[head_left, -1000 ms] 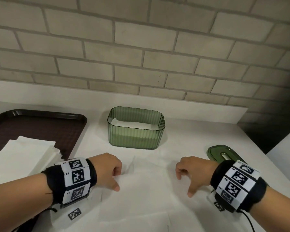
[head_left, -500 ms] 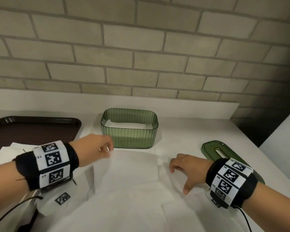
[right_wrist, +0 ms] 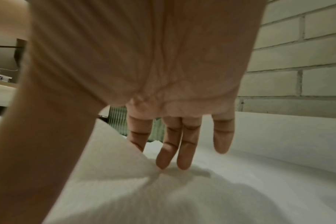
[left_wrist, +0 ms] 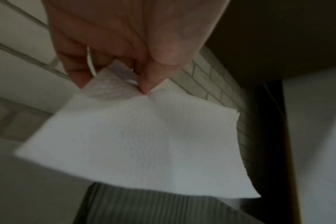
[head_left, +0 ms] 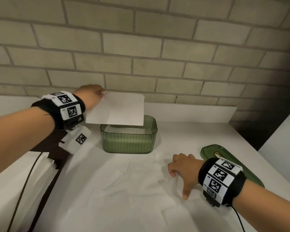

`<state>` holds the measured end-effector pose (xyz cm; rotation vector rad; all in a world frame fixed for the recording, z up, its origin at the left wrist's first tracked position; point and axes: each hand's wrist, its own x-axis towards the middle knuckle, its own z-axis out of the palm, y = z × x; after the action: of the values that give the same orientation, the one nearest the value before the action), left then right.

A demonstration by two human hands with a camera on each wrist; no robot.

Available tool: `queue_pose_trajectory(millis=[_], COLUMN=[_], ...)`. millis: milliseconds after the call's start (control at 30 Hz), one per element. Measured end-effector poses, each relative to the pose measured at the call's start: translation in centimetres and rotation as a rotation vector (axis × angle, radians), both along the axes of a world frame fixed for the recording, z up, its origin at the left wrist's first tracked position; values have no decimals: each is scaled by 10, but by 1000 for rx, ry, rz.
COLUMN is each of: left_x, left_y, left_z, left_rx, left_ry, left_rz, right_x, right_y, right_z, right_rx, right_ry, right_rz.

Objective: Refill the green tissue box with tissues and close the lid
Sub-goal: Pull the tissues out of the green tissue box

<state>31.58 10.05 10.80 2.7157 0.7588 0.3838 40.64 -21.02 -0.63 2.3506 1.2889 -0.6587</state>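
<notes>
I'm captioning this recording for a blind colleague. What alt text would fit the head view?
A person's left hand pinches a white tissue by one corner above an open green tissue box on a white table. The right hand rests on loose tissues nearby, beside the green lid.

Right hand (right_wrist: 144, 75): fills upper centre, fingers (right_wrist: 184, 151) extended, tips touching tissue (right_wrist: 163, 197).
Green tissue box (right_wrist: 117, 119): probably ribbed wall, partly hidden behind fingers.
</notes>
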Motion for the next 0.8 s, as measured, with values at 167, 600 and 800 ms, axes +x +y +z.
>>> queue_pose_trajectory(millis=[167,600,800], left_x=[21,55,67], left_y=[8,-15,-22], left_z=[-13,-41,-57], left_rx=[-19,-30,33], left_ry=[79,359,525], left_rz=[2,-111,-170], right_x=[5,30,40], right_y=[1,-12,-13], right_z=[3,51,64], right_rx=[-61,606,719], right_ry=[-85,253,494], right_rz=[87,-163,-181])
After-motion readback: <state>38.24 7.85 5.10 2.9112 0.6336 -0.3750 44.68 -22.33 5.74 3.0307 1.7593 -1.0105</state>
